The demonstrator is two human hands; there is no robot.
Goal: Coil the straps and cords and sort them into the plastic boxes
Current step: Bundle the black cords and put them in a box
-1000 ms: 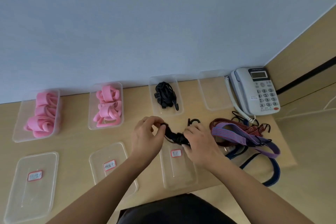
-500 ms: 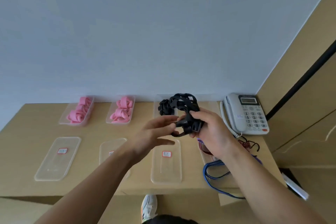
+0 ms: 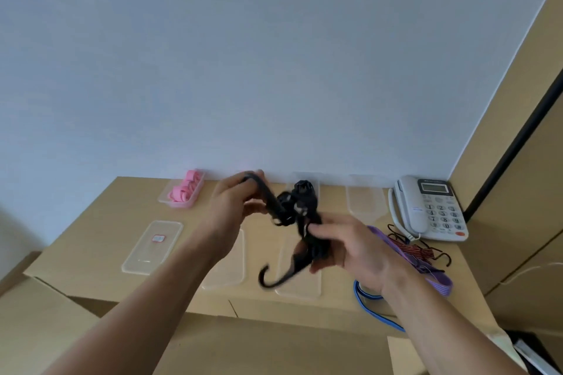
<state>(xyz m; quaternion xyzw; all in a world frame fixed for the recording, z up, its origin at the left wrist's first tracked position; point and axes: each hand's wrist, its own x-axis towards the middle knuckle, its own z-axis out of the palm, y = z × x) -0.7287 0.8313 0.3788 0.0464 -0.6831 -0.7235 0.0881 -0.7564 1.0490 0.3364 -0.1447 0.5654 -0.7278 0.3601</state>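
Two hands are raised over the tan surface (image 3: pixel 91 240), and a black hooked cord (image 3: pixel 274 207) is stretched and bunched between them. One end of the cord is gripped by the left hand (image 3: pixel 234 204), its fingers curled round it close to the back wall. The looped middle part is pinched by the right hand (image 3: pixel 350 248), thumb and fingers closed on the bundle. A hook (image 3: pixel 268 278) at the free end hangs below, blurred, above the front of the surface.

At the back left, a clear plastic box (image 3: pixel 178 203) filled with pink straps (image 3: pixel 185 187) is seen. A second box stands directly behind the held cord; whether the dark mass there lies in it or belongs to the cord cannot be told. An empty box (image 3: pixel 362 201) is placed beside a grey telephone (image 3: pixel 432 207).

Nearer the front, a clear lid with a red label (image 3: pixel 143 256) lies flat, and two more lids (image 3: pixel 227 265) are partly hidden by the arms. By the right wrist, a purple strap (image 3: pixel 438 285), a red striped strap (image 3: pixel 414 251) and a blue cord (image 3: pixel 370 298) are left uncoiled, the blue one drooping over the front edge.
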